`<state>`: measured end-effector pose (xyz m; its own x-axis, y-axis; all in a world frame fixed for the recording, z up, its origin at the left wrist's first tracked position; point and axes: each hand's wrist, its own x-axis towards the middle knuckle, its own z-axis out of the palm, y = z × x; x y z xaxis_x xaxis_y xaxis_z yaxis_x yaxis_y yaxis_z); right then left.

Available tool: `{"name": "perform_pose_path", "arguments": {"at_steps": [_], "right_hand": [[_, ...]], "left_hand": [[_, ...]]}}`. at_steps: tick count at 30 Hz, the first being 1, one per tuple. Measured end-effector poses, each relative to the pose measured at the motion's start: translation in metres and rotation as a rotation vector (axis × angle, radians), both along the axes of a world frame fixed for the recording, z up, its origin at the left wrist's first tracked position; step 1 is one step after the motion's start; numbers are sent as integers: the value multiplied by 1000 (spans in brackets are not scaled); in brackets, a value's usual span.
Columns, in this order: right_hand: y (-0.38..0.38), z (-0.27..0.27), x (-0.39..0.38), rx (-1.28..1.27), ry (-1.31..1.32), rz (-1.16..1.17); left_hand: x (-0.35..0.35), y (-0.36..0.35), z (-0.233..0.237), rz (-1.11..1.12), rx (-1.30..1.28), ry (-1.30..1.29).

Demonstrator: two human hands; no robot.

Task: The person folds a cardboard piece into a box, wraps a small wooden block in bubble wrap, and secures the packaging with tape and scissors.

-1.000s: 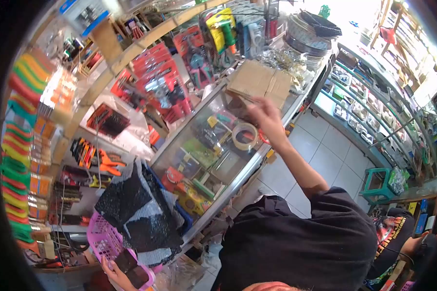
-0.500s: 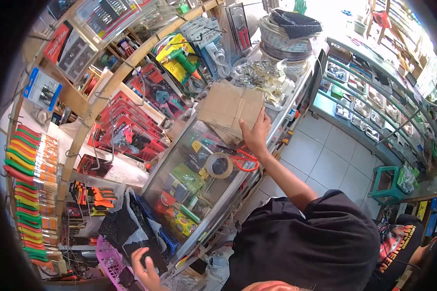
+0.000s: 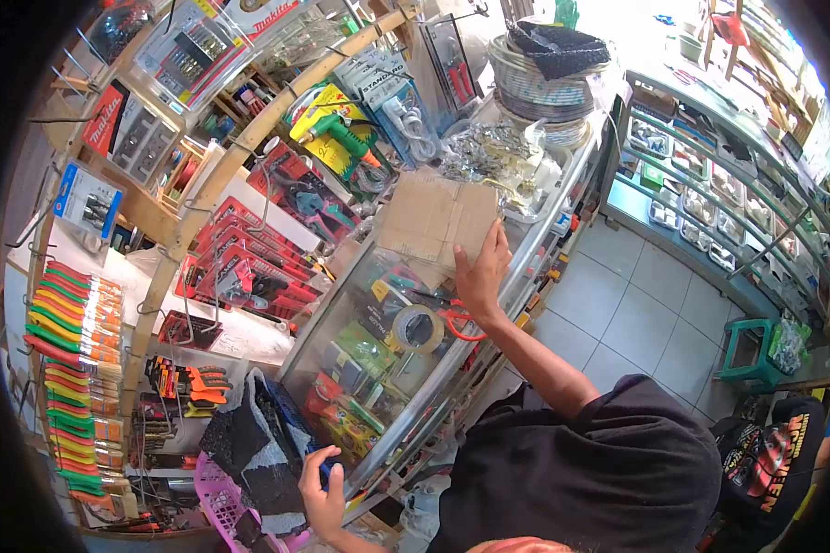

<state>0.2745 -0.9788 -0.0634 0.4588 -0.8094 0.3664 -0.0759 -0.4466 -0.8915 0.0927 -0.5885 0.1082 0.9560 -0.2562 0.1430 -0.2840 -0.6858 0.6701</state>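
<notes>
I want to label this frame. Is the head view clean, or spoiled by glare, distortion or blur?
Head view: strong fisheye, with black corners and a bowed wooden rail. Head view: daylight blows out the top right, beyond the cable coils. Head view: the glass counter shows mild reflections, yet its goods stay readable. Head view: the right hand, flat on the cardboard, looks sharp.

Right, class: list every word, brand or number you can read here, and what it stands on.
"makita": red-and-black hanging tool pack.
"STANDARD": blue-and-white hanging pack.
Orange print on black T-shirt, other labels: too blurred.
</notes>
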Motion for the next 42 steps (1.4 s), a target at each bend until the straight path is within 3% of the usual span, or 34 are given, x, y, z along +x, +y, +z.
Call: {"name": "perform_pose_path", "arguments": {"at_steps": [12, 22, 27, 34, 37, 42], "right_hand": [[5, 6, -1, -3, -77, -52], [4, 8, -4, 25, -55, -40], [5, 8, -1, 125, -59, -68], [4, 5, 3, 56, -65, -106], [5, 7, -1, 77, -91, -117], [2, 20, -9, 197, -109, -45]], "left_hand": [[-6, -39, -13, -189, 79, 97], [0, -95, 2, -381, 170, -25], [-1, -123, -8, -532, 119, 30], [-12, -158, -30, -651, 100, 138], [-19, -175, -52, -834, 18, 224], [-23, -191, -62, -914, 79, 157]]}}
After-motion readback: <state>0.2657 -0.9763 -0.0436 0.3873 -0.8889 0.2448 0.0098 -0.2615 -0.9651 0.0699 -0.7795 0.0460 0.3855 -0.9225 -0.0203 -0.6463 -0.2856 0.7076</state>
